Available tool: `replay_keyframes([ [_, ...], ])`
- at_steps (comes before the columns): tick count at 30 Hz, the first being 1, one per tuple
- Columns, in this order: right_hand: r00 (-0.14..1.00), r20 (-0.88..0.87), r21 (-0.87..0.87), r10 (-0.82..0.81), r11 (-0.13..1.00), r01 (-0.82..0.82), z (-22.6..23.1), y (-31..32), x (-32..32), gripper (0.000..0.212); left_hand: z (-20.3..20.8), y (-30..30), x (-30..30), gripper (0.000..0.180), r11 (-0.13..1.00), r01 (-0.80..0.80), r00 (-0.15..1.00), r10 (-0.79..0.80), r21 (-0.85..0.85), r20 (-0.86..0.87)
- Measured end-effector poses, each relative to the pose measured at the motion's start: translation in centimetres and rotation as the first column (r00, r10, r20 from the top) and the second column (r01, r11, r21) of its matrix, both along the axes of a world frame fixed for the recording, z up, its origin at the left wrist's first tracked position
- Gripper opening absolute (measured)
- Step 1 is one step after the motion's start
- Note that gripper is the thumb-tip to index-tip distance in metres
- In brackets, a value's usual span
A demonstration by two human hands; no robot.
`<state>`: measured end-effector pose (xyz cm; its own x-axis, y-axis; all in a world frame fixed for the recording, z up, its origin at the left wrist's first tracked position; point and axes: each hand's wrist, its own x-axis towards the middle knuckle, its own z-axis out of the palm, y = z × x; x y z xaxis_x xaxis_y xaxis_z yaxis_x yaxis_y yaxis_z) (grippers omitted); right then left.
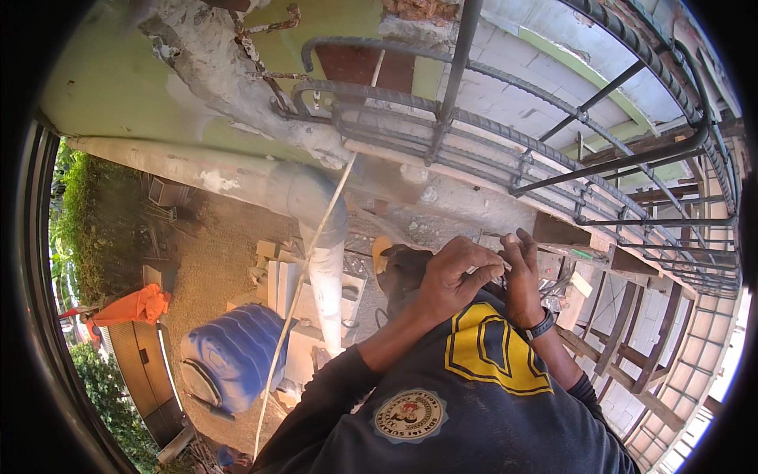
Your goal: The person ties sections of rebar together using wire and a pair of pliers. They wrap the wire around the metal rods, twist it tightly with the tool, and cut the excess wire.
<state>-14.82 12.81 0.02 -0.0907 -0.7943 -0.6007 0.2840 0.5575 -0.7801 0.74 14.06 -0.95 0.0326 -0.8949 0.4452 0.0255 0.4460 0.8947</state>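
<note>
My shirt (482,423): black, with a yellow emblem (466,344) edged in black and yellow outlines, plus a round badge (410,416), cream inside a grey-blue border. My wristband (542,325): black. Rebar cage (455,75): dark grey, ribbed pattern along the thicker bars. Wall (103,103): yellow-green. Pipe (325,292): white low down, dusty grey-beige above. Cord (294,302): pale cream. Tank (237,347): blue, banded with ridges. Cloth (130,306): bright orange

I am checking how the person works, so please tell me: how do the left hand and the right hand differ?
The left hand has a bare wrist; the right hand has a dark band at its wrist. The left hand's fingers reach rightward, while the right hand's point mostly upward. Both are gloveless and close together.
</note>
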Motion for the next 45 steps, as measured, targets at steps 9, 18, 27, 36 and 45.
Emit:
replay_keyframes([
  [9, 0.841, -0.372, -0.368, 0.392, 0.770, -0.522, 3.4, 1.1, 1.2, 0.027, -0.1, 0.2, 0.0, 0.008, 0.964, -0.188, 0.975, 0.206, 0.190, -0.078],
  [18, 0.815, -0.013, -0.155, 0.579, 0.804, -0.574, 4.7, -2.0, 2.9, 0.019, -1.0, 0.0, 1.6, 0.015, 0.860, 0.118, 0.735, 0.261, 0.497, -0.625],
  [27, 0.768, -0.211, -0.218, 0.605, 0.737, -0.640, 3.7, -2.8, 3.9, 0.012, -1.1, -1.0, 4.6, 0.012, 0.845, 0.108, 0.799, 0.239, 0.524, -0.551],
  [36, 0.723, -0.157, -0.081, 0.673, 0.721, -0.688, 6.3, -3.2, 7.5, 0.022, -1.2, -1.5, 7.4, 0.016, 0.844, -0.036, 0.785, 0.355, 0.535, -0.507],
  [45, 0.816, -0.211, -0.141, 0.538, 0.809, -0.570, 4.8, -2.8, 10.1, 0.018, -0.9, -2.4, 10.2, 0.017, 0.822, -0.054, 0.766, 0.399, 0.567, -0.505],
])
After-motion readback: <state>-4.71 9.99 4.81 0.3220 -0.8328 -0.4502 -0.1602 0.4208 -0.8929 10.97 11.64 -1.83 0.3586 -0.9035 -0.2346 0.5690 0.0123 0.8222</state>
